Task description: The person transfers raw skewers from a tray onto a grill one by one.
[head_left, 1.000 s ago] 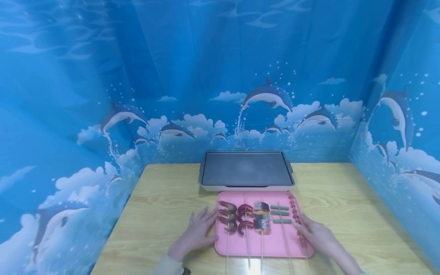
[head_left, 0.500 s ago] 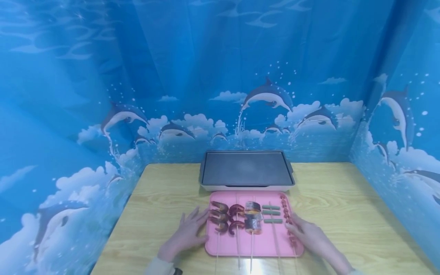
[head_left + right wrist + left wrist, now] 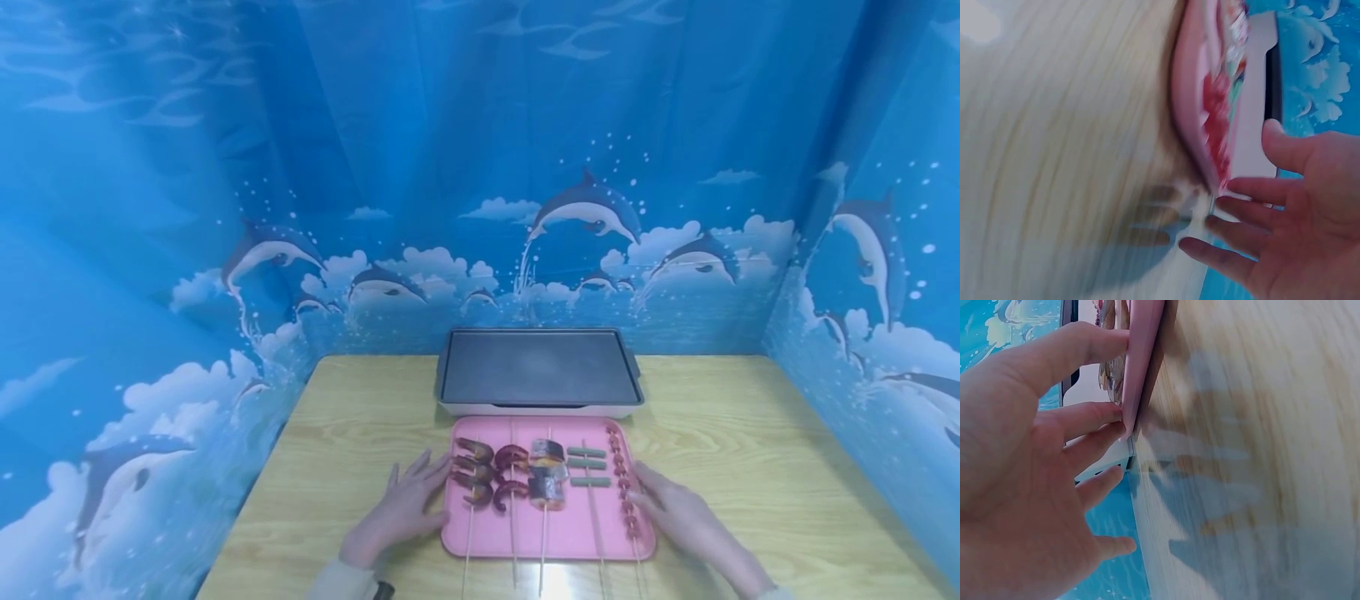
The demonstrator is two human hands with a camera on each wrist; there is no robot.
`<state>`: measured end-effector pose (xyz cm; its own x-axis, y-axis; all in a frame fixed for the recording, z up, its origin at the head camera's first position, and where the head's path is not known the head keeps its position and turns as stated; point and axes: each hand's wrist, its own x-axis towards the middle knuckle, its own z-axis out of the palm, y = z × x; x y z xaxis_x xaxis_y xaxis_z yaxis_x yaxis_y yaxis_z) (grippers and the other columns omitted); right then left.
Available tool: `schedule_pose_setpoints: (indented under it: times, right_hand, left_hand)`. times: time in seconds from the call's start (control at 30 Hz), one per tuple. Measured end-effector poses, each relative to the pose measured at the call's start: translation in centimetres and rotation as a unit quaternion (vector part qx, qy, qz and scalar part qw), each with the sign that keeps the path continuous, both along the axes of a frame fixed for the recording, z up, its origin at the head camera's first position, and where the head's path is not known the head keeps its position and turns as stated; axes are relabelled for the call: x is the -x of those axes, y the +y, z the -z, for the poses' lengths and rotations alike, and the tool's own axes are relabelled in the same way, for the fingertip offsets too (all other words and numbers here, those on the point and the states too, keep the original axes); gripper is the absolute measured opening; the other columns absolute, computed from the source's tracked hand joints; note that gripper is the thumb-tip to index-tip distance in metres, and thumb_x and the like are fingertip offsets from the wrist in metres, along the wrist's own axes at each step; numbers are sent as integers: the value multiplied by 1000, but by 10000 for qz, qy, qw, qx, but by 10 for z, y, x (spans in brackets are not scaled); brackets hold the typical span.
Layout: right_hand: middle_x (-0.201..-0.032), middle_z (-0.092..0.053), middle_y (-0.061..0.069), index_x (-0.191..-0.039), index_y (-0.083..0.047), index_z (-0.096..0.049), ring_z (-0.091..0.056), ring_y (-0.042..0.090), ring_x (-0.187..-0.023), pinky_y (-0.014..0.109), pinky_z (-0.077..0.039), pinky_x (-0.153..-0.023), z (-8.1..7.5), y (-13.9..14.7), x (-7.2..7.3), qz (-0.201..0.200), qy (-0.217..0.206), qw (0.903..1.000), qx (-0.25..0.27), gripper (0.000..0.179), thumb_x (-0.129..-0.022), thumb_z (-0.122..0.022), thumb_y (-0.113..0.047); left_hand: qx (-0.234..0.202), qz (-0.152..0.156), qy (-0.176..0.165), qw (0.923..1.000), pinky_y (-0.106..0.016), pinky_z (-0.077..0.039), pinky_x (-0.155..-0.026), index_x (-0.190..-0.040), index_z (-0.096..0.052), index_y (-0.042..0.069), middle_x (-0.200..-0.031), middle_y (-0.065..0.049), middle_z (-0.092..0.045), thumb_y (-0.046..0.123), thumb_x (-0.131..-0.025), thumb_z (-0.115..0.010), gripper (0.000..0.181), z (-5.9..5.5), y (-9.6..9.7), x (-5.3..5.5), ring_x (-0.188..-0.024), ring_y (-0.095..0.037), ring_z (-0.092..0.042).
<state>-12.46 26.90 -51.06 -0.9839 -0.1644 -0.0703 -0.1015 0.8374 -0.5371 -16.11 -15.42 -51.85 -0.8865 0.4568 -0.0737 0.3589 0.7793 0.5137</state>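
A pink tray lies on the table between both hands. Across it, side by side, lie several skewers: brown shrimp, dark red curled pieces, silver-skinned fish chunks, green sticks and small red pieces. Spread fingers of my left hand touch the tray's left side; in the left wrist view the thumb lies at the rim. At the right side is my right hand, its fingers extended. In the right wrist view, its fingertips are right at the tray's corner, thumb raised.
A dark flat griddle with a pale base stands directly behind the tray. The wood-grain table extends to both sides. A blue dolphin-print curtain encloses the back and sides. Stick ends overhang the tray's front edge.
The tray with its skewers has slid left, both hands moving along with it, and now sits more squarely in front of the griddle. The slide is smaller in the last half second.
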Motion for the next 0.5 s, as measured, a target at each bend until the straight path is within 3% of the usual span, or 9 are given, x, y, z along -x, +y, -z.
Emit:
schedule_pose_setpoints:
  times: [0.2, 0.5]
  right_hand:
    - [-157, -37, 23, -150, 0, -44, -30, 52, -144, 69, -30, -112, 10, 16, 1, -518, 627, 9965, -198, 62, -100, -62, -32]
    - [-156, -41, 21, -148, 0, -48, -37, 53, -138, 69, -39, -106, 16, 28, 9, -1239, 1322, 9819, -556, 71, -92, -70, -38]
  left_hand:
    - [-18, -22, -23, 10000, -78, -4, -114, -151, -46, 5, -162, -11, -36, 31, -88, -74, 73, -1, 0, -2, -151, -44, -21]
    - [-127, -21, -36, 9999, -79, -4, -113, -150, -46, 3, -161, -12, -37, 27, -88, -74, 72, -5, 1, -2, -151, -44, -22]
